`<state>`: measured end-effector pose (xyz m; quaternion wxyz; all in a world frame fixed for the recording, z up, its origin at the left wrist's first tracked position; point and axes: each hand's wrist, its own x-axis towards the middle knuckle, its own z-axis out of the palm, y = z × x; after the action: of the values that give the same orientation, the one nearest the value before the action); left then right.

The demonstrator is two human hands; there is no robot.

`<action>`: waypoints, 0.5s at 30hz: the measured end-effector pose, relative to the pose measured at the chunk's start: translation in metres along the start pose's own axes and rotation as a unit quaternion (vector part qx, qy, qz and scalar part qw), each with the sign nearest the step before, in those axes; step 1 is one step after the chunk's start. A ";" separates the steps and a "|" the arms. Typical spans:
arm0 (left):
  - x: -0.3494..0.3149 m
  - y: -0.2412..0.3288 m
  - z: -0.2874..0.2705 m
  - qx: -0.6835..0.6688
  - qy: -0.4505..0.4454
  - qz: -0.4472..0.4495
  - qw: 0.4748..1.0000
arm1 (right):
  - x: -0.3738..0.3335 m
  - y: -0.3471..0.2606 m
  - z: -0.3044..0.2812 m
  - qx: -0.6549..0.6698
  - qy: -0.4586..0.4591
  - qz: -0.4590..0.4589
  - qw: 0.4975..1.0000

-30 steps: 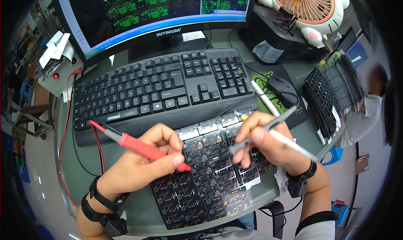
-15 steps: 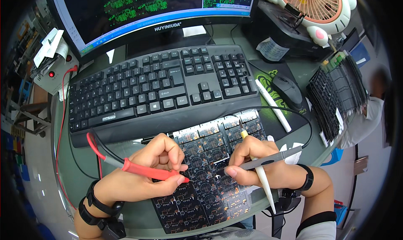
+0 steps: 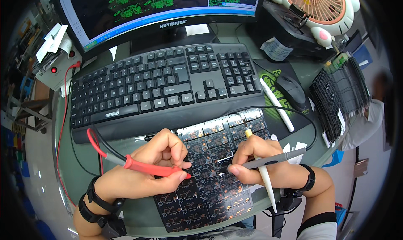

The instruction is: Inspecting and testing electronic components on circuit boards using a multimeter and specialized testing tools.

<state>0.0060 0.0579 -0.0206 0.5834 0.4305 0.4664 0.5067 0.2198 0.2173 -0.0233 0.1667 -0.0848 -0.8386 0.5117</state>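
Observation:
A dark panel of several joined circuit boards (image 3: 184,204) lies on the table under both hands. My left hand (image 3: 157,168) pinches a red test probe (image 3: 147,167), its tip pointing down at the left-middle of the panel. Between the thumb and fingers of my right hand (image 3: 262,160) is a grey test probe (image 3: 279,157), its tip near the panel's middle. The same hand also holds a slim white-handled tool (image 3: 267,185) with a yellow collar and a thin pointed end, which points away over the panel's far right. Whether either probe tip touches the board cannot be made out.
A black keyboard (image 3: 168,89) lies beyond the panel, before a monitor (image 3: 168,26). To the right are a white pen-like stick (image 3: 278,105), a mouse (image 3: 291,91), and stacked dark boards (image 3: 327,101). A fan (image 3: 321,9) stands behind. Probe cables loop over the table.
The whole view has shifted a little. The red probe's tip has moved slightly over the panel, away from me; the right hand's probe has moved slightly too. Both grips stay the same.

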 end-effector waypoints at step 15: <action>0.001 -0.001 0.000 0.009 0.009 -0.004 1.000 | 0.001 0.002 0.002 -0.011 0.005 -0.015 1.000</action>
<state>0.0065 0.0588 -0.0221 0.5771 0.4293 0.4784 0.5038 0.2185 0.2169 -0.0252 0.1774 -0.0763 -0.8445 0.4996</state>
